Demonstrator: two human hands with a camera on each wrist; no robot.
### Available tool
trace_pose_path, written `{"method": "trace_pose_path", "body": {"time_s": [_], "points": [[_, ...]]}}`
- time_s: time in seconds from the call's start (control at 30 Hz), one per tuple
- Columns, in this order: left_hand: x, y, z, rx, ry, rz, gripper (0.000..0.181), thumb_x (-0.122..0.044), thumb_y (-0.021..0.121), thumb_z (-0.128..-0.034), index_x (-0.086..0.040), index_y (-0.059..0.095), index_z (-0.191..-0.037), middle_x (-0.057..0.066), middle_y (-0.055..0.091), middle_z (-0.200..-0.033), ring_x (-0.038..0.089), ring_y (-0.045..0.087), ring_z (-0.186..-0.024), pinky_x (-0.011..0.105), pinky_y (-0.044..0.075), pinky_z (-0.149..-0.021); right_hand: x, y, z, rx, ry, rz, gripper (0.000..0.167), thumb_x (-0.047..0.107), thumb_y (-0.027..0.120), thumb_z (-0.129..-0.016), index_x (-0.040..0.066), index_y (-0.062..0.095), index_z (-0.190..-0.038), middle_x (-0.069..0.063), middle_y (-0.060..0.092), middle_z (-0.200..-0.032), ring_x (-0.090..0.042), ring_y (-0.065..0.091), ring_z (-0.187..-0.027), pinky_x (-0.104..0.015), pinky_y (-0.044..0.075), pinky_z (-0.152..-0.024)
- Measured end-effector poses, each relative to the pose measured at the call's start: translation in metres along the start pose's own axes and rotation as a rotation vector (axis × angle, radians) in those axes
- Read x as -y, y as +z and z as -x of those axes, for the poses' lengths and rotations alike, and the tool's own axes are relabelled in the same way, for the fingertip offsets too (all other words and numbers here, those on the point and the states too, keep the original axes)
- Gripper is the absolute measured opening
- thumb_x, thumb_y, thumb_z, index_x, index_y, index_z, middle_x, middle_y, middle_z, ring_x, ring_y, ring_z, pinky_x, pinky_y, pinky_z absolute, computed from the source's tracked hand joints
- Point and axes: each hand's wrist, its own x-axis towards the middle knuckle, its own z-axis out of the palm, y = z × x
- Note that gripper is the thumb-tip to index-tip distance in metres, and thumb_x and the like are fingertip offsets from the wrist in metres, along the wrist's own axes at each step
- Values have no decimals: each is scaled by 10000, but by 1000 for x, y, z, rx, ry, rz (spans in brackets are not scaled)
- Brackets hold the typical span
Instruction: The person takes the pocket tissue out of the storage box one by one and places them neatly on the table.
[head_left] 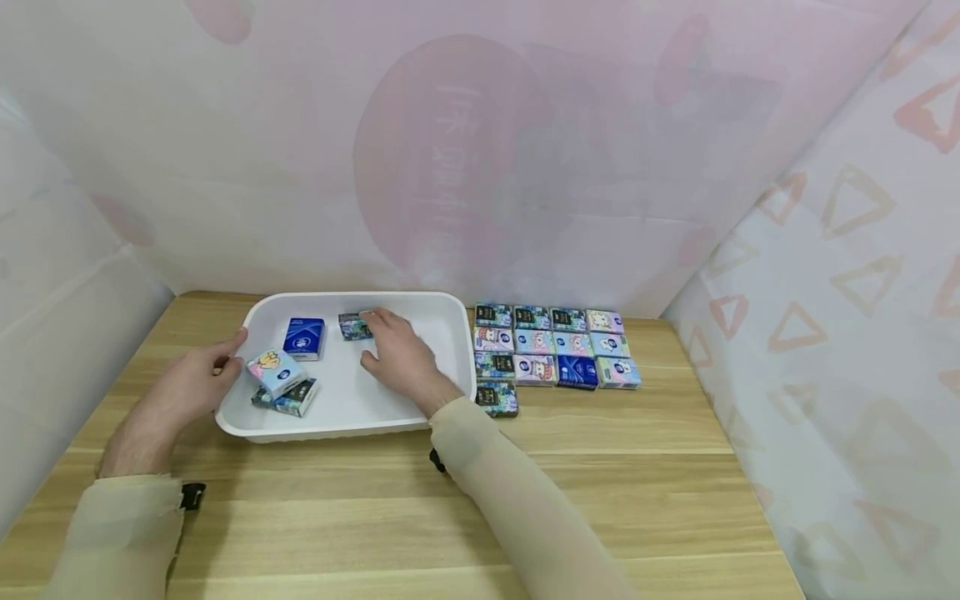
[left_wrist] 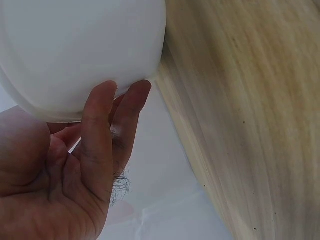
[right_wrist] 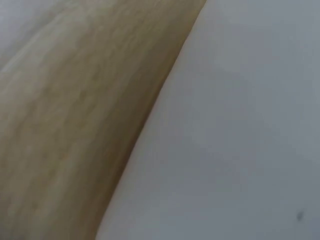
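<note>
A white plastic basin (head_left: 352, 421) stands on the table. My left hand (head_left: 197, 375) holds its left rim, and the left wrist view shows those fingers (left_wrist: 97, 130) curled against the outer wall. Inside the basin, my right hand (head_left: 401, 354) reaches over a dark patterned tissue pack (head_left: 352, 327). Its fingers cover the pack's right end, while the thumb stays apart from it. A blue tissue pack (head_left: 303, 337) sits to the left. Nearer the front left corner, a pastel cartoon tissue pack (head_left: 274, 372) lies across another dark tissue pack (head_left: 300, 398). The right wrist view shows no hand.
Right of the basin, several tissue packs (head_left: 534, 342) lie flat in close rows, with one dark pack (head_left: 497, 398) in front at the left. The wooden table (head_left: 337, 517) meets printed fabric walls (head_left: 300, 167) at the back and sides.
</note>
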Motion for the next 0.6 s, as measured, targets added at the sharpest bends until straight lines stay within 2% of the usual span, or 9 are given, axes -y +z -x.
{"method": "trace_pose_path", "body": {"time_s": [0.1,0.33,0.5,0.6], "points": [[0,-1,0,2,-2,-4,659,-222,444,-1264,-26,170,-1830,541,397,-1688,619,572,-1318,743,546,-1073,5,3,-5,10,6,34,719,317,711,-1169,254,437,-1831,6,388,-1932,-205,397,-1782,-466,469,-1382],[0,0,1,1,0,-19,659,-220,444,-1267,-15,167,-1829,534,417,-1679,599,592,-1288,639,580,-994,12,7,-12,12,-12,111,778,342,722,-1159,247,386,-1854,11,356,-1947,-188,348,-1804,-397,389,-1429],[0,1,0,2,9,-24,659,-233,443,-1271,-8,172,-1828,532,419,-1681,605,596,-1299,688,579,-1027,9,11,-13,10,-28,160,778,342,724,-1154,223,396,-1849,10,374,-1940,-205,337,-1811,-375,336,-1454],[0,0,0,3,12,-22,660,-239,443,-1270,-6,178,-1827,533,417,-1682,603,595,-1297,698,571,-1033,8,12,-12,-6,-28,185,737,340,718,-1158,221,437,-1829,17,422,-1910,-196,366,-1792,-368,365,-1441]]}}
